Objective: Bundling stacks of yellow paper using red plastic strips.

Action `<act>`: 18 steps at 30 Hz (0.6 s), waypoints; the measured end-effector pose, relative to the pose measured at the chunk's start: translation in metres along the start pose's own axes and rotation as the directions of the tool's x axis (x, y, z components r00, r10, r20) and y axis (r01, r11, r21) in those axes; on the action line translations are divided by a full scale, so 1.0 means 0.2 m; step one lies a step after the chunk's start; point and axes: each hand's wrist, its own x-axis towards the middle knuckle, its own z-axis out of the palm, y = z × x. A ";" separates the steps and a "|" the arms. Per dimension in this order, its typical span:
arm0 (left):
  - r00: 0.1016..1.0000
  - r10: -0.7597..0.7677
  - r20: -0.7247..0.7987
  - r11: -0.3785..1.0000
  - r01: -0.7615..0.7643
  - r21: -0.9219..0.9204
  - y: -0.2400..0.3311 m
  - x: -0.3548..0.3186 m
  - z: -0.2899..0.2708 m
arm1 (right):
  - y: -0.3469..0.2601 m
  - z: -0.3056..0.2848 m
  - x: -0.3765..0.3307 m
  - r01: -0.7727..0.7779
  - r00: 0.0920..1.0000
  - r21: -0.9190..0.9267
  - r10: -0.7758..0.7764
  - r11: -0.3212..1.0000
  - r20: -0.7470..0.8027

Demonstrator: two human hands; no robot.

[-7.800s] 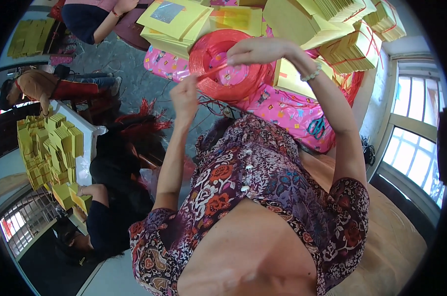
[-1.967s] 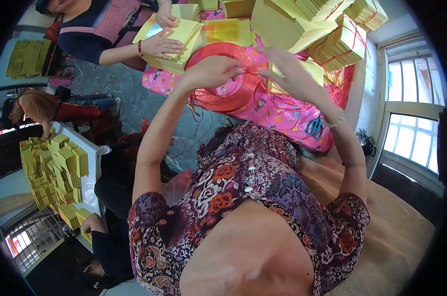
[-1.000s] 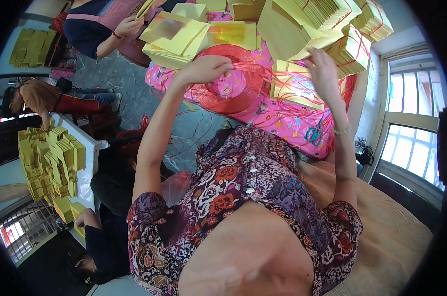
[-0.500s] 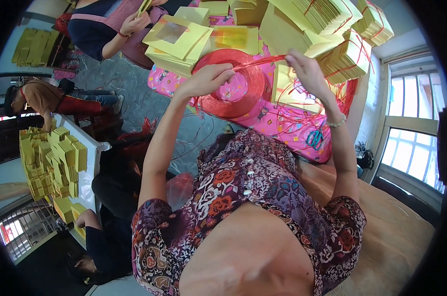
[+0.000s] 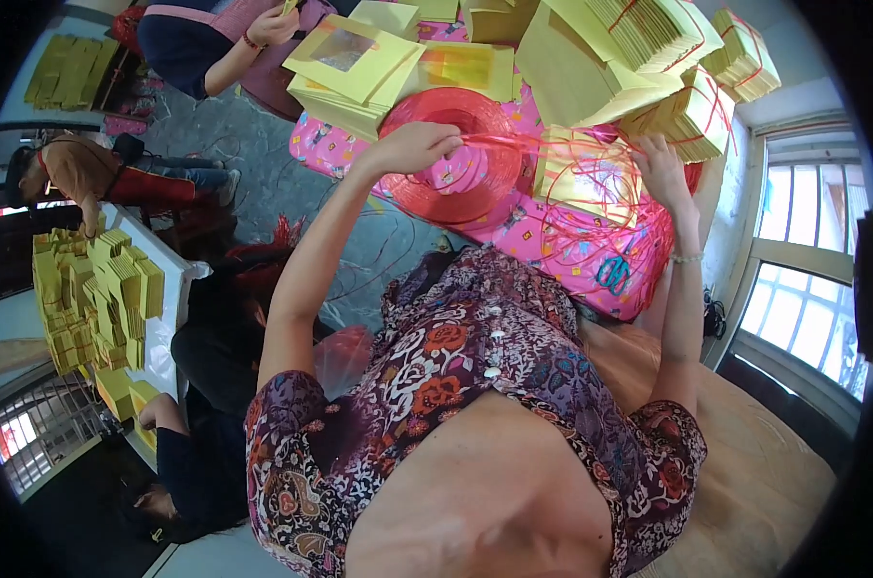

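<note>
While our left fingers (image 5: 447,142) grip the strands (image 5: 506,143) and we cannot tell whether our right fingers (image 5: 654,146) do, gentle, even pulling suits us.

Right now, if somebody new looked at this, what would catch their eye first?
Probably the red coil on the pink cover, just ahead of the person, with red strands running from the left hand toward the right hand. After that, perhaps the yellow stacks at the top right and the teal scissors lying on the near right part of the cover.
</note>
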 end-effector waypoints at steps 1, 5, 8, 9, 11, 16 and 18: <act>1.000 0.015 0.008 0.999 -0.015 0.045 0.02 0.03 0.01 | -0.09 0.02 0.02 0.065 0.987 0.033 -0.059 0.997 -0.147; 0.998 0.024 0.057 0.972 -0.037 0.233 0.13 0.15 0.02 | -0.54 0.10 0.09 0.322 0.923 0.256 -0.243 0.911 -0.298; 0.997 0.031 0.068 0.975 -0.045 0.218 0.18 0.20 0.02 | -0.79 0.23 0.15 0.463 0.886 0.314 -0.416 0.829 -0.206; 0.996 0.056 0.065 0.982 -0.067 0.176 0.18 0.21 0.01 | -0.82 0.26 0.15 0.336 0.941 0.410 -0.322 0.848 -0.104; 0.994 0.105 0.031 0.992 -0.107 0.068 0.14 0.20 0.00 | -0.86 0.30 0.17 0.060 0.980 0.531 -0.151 0.845 0.129; 0.995 -0.014 0.096 0.989 0.028 -0.148 0.00 0.10 -0.03 | -0.78 0.29 0.19 0.078 0.974 0.483 -0.170 0.872 0.148; 0.978 -0.168 0.122 0.934 0.197 -0.297 -0.03 0.08 -0.03 | -0.74 0.29 0.19 0.046 0.975 0.504 -0.148 0.863 0.165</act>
